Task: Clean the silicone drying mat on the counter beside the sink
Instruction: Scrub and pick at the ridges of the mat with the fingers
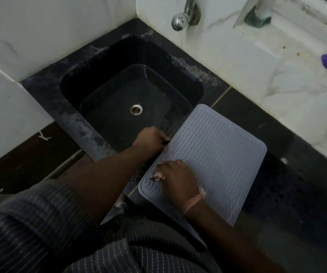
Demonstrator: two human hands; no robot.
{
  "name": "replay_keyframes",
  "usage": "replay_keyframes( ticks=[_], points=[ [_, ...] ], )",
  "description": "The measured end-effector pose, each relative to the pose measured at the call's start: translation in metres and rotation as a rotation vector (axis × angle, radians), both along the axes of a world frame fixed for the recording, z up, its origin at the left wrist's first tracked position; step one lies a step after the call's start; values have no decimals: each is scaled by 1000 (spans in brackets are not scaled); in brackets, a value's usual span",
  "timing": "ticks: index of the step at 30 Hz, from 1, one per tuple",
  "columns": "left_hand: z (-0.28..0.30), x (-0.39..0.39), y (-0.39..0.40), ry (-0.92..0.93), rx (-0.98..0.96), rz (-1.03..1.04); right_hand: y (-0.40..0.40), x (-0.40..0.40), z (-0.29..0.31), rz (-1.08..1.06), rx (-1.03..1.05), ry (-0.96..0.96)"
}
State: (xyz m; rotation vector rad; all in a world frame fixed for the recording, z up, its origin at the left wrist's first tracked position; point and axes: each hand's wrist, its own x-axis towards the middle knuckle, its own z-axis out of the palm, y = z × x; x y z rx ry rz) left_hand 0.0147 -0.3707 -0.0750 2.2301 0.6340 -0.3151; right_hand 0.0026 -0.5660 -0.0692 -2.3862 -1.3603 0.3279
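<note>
Pinching the mat's sink-side long edge, the left hand (152, 139) has its grip closed on the pale grey, wavy-ribbed rectangular silicone mat (214, 152). Right of that grip, the right hand (175, 177) presses fingers-curled on the near end; whether it clasps anything, I cannot tell. The mat lies on the dark tabletop (277, 184), overlapping the black sink (76, 83), with its long axis running diagonally away.
</note>
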Motion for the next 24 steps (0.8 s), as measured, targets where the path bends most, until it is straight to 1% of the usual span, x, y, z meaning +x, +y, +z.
replay_keyframes(
  ticks=[3, 6, 7, 9, 11, 14, 17, 21, 24],
  points=[
    [4, -4, -8, -73, 2, 55, 2, 27, 6, -67, -12, 1],
    [6, -18, -18, -183, 74, 19, 10, 69, 8, -207, -7, -17],
    [6, -24, -21, -189, 94, -22, 13, 75, 8, -232, -6, -18],
    [4, -35, -22, -131, 112, -98, 16, 76, 5, -265, 0, -33],
    [5, -40, -19, -73, 125, -121, 14, 72, 2, -276, 8, -40],
    [8, -38, -17, -20, 156, -121, 11, 52, 1, -251, 24, -11],
    [10, -33, -16, 14, 137, -71, 7, 20, -4, -178, 25, -17],
    [11, -27, -15, 29, 71, 3, 3, -25, -9, 0, -12, -73],
    [15, -28, -18, 49, 96, -43, -2, -23, -4, 12, 7, -48]
  ],
)
